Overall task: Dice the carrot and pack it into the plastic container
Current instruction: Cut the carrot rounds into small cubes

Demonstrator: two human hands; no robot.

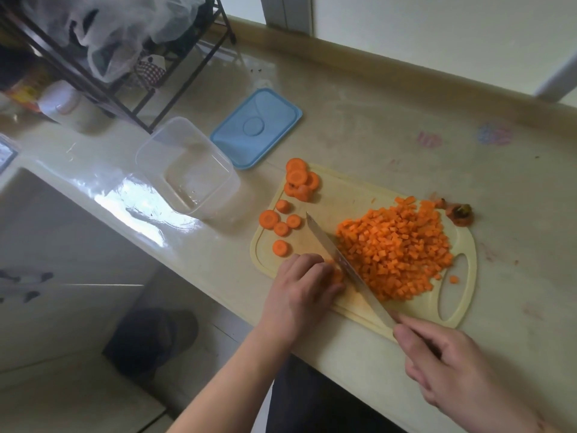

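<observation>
A pale yellow cutting board (349,198) lies on the counter. A big heap of diced carrot (396,248) covers its right half. Several carrot rounds (288,214) lie on its left side, some stacked at the far corner. My left hand (304,284) holds down a carrot piece (337,275) with curled fingers at the board's near edge. My right hand (449,367) grips the handle of a knife (340,260), whose blade rests between that piece and the heap. The clear plastic container (187,170) stands with nothing in it to the left of the board.
The blue lid (257,128) lies behind the container. A carrot top scrap (459,214) sits off the board's far right corner. A black wire rack (125,73) with bags fills the far left. The counter edge runs diagonally, with the floor and a dark shoe (153,339) below.
</observation>
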